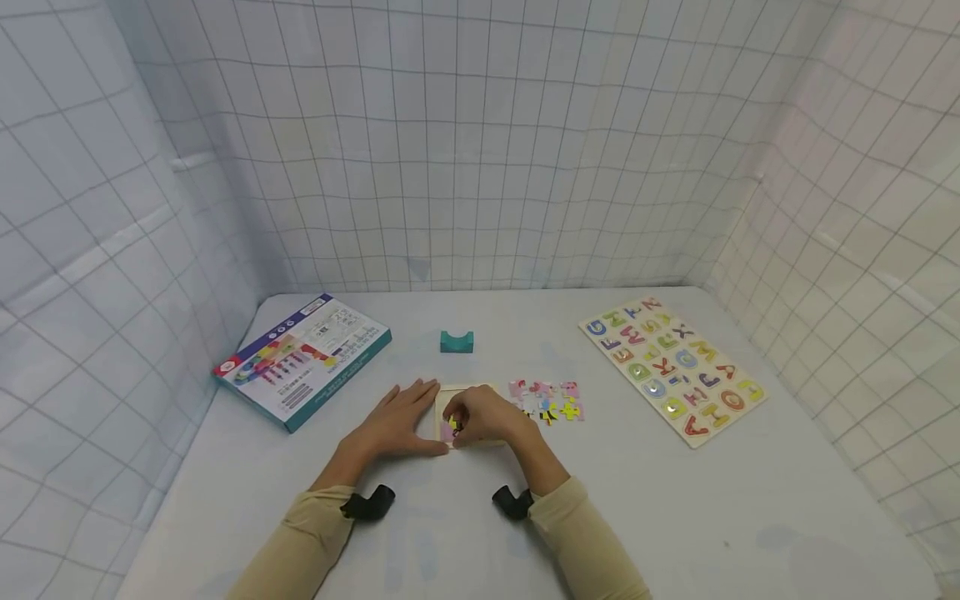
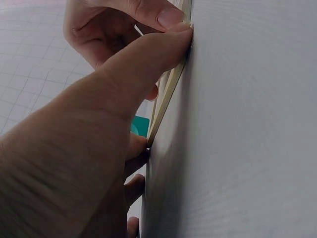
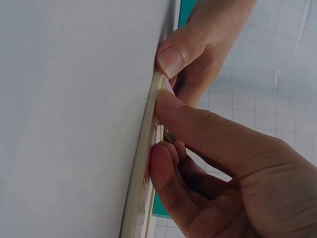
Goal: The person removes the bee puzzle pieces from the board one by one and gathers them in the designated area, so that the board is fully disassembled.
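Note:
A shallow pale wooden puzzle tray (image 1: 442,402) lies flat on the white table, largely covered by the hands. My left hand (image 1: 397,423) rests along its left side, fingers spread and straight, thumb against the near left corner. Over the tray, my right hand (image 1: 487,417) has curled fingers and a bent thumb around a small jigsaw piece (image 3: 170,136), mostly hidden by the fingertips. Pink and yellow pieces (image 1: 447,431) show inside the tray's near left part. To the right lie several loose jigsaw pieces (image 1: 567,409), some joined together.
At the left is a flat toy box (image 1: 330,354) with teal sides. A teal block (image 1: 457,343) with a curved notch stands beyond the tray. Farther right lies an alphabet board (image 1: 671,371) with colourful letters. Grid-patterned white curtains (image 1: 480,150) enclose the table's back and sides.

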Demonstrator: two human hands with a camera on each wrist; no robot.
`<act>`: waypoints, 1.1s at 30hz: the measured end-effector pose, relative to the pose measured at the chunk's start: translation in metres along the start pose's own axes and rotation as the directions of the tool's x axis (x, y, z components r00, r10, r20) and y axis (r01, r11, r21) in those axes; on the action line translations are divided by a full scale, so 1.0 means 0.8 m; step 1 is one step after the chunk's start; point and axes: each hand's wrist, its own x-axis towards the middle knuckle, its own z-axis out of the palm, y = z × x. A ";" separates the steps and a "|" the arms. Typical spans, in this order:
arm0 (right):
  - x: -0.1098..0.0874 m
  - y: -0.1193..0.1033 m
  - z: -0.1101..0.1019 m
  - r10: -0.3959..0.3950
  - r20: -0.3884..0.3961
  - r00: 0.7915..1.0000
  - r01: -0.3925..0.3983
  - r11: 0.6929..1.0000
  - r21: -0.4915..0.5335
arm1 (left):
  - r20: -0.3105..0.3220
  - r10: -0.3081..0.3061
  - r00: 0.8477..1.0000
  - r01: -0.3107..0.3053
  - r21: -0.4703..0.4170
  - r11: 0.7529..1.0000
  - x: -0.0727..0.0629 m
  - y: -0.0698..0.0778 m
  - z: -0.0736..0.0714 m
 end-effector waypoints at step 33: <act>-0.016 0.012 -0.020 0.077 -0.013 0.997 -0.077 0.997 0.006 | 0.021 -0.019 1.000 0.019 0.018 1.000 0.002 0.002 0.000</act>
